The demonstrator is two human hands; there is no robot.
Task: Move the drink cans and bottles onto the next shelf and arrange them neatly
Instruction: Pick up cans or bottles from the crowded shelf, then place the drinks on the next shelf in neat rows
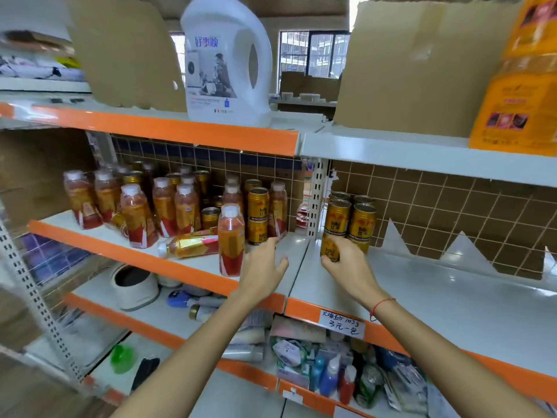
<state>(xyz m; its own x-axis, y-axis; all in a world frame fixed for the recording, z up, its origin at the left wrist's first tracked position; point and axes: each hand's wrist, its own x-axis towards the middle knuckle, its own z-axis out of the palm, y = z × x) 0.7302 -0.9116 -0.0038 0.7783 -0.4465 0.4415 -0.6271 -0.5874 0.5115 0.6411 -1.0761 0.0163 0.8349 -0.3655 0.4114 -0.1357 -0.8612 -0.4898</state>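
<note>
I see gold cans [337, 218] of glossy metal, their printed walls catching light. The bottles [230, 239] are clear, smooth plastic with shiny film labels and matt white caps. The shelf [452, 303] at 3 o'clock is smooth painted metal with a soft sheen. At 12 o'clock stands a glossy white plastic jug [227, 61], flanked by matt, rough brown cardboard [422, 64].

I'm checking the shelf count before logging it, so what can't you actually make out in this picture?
- Head view: the cans and bottles at the back of the left shelf are hidden by the front rows, so no count.
- Head view: the gold can in the right hand is partly covered by its fingers.
- Head view: the orange bottle is cut off by the right edge.
- Head view: the price tag writing is too small to read.
</note>
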